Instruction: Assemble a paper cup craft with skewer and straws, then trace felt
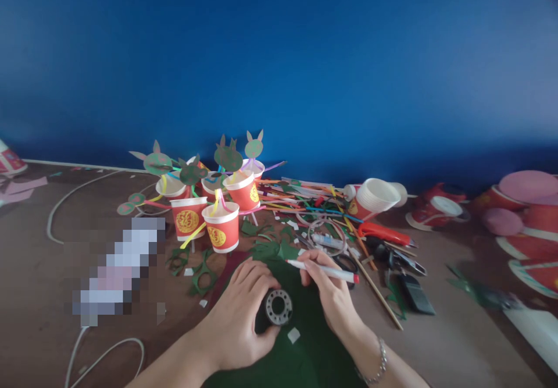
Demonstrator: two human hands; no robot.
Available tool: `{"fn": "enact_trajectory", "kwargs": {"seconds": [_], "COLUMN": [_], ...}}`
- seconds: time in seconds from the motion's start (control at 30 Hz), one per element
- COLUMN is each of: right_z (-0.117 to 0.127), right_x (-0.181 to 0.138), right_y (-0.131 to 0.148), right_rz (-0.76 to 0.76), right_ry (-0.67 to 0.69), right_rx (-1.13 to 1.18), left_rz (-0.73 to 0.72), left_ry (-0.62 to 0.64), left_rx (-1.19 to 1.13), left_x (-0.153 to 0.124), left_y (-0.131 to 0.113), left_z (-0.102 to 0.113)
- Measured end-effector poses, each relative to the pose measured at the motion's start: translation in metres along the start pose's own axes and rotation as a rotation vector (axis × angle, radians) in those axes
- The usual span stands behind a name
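My left hand (244, 312) is wrapped round a black cylinder (279, 308) whose top is a grey ring of small holes about a dark centre. The cylinder stands on a dark green sheet (279, 362). In my right hand (326, 295) a white marker pen (333, 271) with a red end is gripped between thumb and fingers. Its other end points left, over cut green paper (272, 251) just beyond the cylinder. A small white paper square (293, 335) lies on the sheet beside the cylinder.
Red paper cups (221, 231) with green rabbit-head cutouts stand at the back left. Loose coloured pipe cleaners (292, 196) lie behind my hands. To the right are stacked cups (375, 196), an orange-handled tool (386, 232) and a wooden stick (377, 295). A cabled, blurred-out object (117, 271) lies left.
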State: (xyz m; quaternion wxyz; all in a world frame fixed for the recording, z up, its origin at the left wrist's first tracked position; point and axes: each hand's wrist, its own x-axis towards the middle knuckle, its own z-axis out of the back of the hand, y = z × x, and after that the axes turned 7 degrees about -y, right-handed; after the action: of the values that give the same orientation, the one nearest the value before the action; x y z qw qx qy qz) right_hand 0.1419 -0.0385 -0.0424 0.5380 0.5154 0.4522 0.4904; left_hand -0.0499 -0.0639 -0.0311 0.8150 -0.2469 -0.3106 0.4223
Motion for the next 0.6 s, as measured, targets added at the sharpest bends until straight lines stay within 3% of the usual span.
{"fn": "enact_trajectory", "kwargs": {"seconds": [0.6], "right_z": [-0.0003], "right_x": [0.0012], "right_y": [-0.0037], "right_rz": [0.018], "right_ry": [0.0], "right_rx": [0.018], "left_rz": [0.014], "left_ry": [0.001], "left_rx": [-0.007], "left_x": [-0.0004], "left_y": [0.0039], "left_z": [-0.0021]}}
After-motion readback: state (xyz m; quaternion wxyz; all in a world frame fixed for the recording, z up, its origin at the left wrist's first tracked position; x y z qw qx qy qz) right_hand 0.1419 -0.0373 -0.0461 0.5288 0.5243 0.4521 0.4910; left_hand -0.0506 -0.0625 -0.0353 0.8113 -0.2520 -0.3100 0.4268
